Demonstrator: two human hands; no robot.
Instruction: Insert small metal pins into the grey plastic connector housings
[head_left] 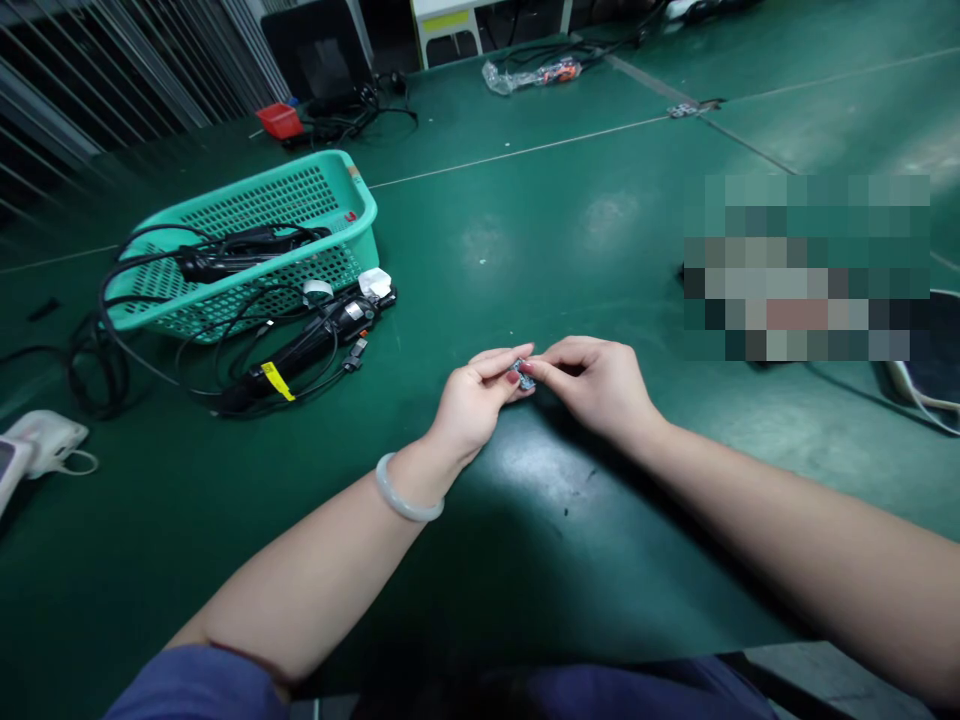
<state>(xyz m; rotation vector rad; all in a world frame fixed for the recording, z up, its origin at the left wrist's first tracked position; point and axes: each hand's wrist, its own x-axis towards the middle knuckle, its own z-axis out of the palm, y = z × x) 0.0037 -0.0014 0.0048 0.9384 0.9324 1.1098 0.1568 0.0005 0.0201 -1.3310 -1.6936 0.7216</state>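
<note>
From my remote seat I saw both hands meeting over the middle of the green table (525,230), with a small blue-grey part (522,376) pinched between them just above the surface. The left hand (476,400) came in from 7 o'clock, and its grip was narrow, thumb and forefinger closed on the part's left end. The right hand (592,385) came in from 4 o'clock, its grip equally tight on the right end, so the part lay at 3 o'clock from the left fingertips and at 9 o'clock from the right ones. Neither hand was nearer; the part sat squarely between the two. Its long axis looked to run roughly 9 to 3 o'clock, tilted a little down at the right, though it was so small and so covered by fingertips that I could not be sure. A pale bracelet (405,495) ringed the left wrist. Well away at 10 o'clock from the hands, a teal basket (345,200) sat with black cables spilling over its rim, and a black tool with a yellow label (300,355) lay on the table just in front of it, nearer the left hand than the right.
</note>
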